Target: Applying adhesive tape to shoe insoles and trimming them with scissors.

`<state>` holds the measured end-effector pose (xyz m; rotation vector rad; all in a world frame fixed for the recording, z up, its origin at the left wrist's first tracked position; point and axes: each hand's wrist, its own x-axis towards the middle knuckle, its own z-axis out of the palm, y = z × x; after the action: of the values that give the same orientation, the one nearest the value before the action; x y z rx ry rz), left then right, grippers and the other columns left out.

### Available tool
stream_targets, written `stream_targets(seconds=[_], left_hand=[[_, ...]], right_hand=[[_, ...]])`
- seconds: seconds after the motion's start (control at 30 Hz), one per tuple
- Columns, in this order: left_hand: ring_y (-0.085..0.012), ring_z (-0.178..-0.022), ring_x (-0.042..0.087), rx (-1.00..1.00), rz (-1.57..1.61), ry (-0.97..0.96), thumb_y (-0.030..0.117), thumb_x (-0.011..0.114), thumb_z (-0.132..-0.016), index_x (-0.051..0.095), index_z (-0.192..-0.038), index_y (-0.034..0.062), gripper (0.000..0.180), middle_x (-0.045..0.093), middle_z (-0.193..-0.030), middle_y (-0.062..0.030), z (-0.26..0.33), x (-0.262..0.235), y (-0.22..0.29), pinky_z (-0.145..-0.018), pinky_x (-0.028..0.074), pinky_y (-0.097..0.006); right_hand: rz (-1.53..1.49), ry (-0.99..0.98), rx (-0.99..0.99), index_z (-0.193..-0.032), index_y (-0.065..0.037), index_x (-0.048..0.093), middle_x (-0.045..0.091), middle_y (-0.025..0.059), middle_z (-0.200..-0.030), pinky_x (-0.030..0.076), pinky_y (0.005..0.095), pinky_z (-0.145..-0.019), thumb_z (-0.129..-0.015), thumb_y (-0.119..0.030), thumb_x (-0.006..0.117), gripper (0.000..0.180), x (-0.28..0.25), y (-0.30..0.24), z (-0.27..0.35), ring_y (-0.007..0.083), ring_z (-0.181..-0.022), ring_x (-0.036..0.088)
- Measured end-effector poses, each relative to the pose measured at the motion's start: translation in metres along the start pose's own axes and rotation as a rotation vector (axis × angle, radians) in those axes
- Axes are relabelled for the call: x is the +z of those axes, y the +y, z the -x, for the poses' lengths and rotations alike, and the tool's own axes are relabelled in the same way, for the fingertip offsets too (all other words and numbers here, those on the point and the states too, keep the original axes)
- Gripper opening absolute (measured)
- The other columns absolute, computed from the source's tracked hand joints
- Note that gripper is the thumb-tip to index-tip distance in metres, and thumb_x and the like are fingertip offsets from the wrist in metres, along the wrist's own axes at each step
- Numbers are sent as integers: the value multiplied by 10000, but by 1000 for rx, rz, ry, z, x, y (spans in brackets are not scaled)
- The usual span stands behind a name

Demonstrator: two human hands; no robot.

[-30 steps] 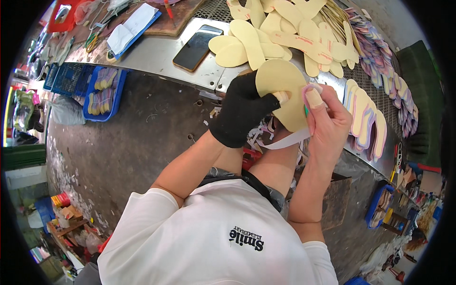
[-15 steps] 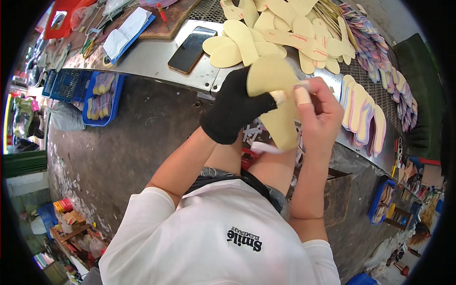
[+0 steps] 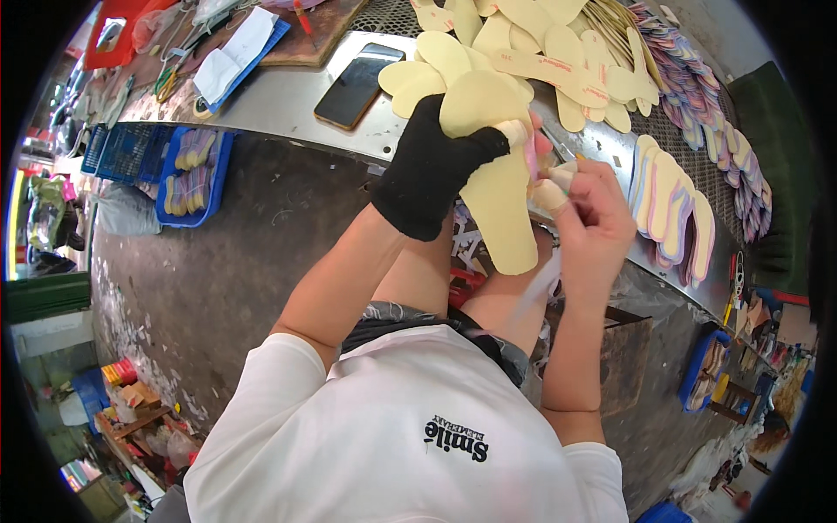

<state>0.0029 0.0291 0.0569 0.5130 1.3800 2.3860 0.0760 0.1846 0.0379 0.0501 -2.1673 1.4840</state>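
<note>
My left hand (image 3: 440,161), in a black glove with the fingertips bare, grips a cream shoe insole (image 3: 500,228) by its middle. The thumb presses on its face, and the wide end points away from me. A pinkish edge (image 3: 531,159) shows along the insole's right side. Close by that edge is my right hand (image 3: 593,209), bare with pale tape on thumb and finger, closed in a pinch. What sits between its fingertips is too small to make out. Below it a thin whitish strip (image 3: 538,286), blurred, trails over my thigh.
Several loose cream insoles (image 3: 571,74) pile on the metal-edged bench, beside a row of layered insoles (image 3: 671,200) at right. A phone (image 3: 359,85) and a white paper on a blue board (image 3: 235,57) lie leftward. A blue basket (image 3: 193,179) holds bundled insoles.
My right hand has drawn down and slightly right along the insole's edge. The insole has tilted, and its pinkish edge shows now. A different whitish strip position appears over my thigh.
</note>
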Motion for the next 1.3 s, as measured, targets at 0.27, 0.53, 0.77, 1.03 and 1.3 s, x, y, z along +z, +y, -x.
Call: stream_targets(seconds=[0.27,0.53,0.77,1.03,1.3], left_hand=[[-196,-805,637,33,-22,10,47,590,-782,576,-981,-40,217,633,-868,-105,1,4,-3,-698,532,-313],[-198,-954,599,-69,-16,-118,267,634,-815,477,-1186,-2,484,595,-1067,-119,-25,-16,-24,-797,507,-317],[-212,-982,590,9,16,89,243,580,-869,504,-1122,18,347,606,-1028,-135,-12,-11,-36,-796,499,-321],[-126,-672,579,80,-41,218,239,558,-883,556,-1008,3,267,604,-814,-66,-3,-7,-32,-583,480,-256],[-106,-602,516,120,3,203,135,613,-825,582,-930,1,173,557,-716,-31,-5,4,-36,-537,429,-231]], right_hand=[[-417,-50,349,-790,19,592,553,-23,-796,391,174,-523,-787,-4,649,62,8,-11,6,13,-629,505],[-330,-42,256,-865,-8,590,584,-17,-786,398,167,-553,-830,-27,599,41,19,6,-5,14,-636,508],[-506,-92,612,-921,-17,611,598,-17,-784,371,157,-466,-826,-52,616,102,8,15,-10,17,-558,496],[-534,-77,585,-876,-4,638,591,-31,-696,269,153,-424,-799,-43,659,89,16,7,13,-17,-525,434],[-515,-236,522,-848,4,620,579,-29,-691,322,154,-465,-811,-45,636,64,10,12,13,-2,-541,456]])
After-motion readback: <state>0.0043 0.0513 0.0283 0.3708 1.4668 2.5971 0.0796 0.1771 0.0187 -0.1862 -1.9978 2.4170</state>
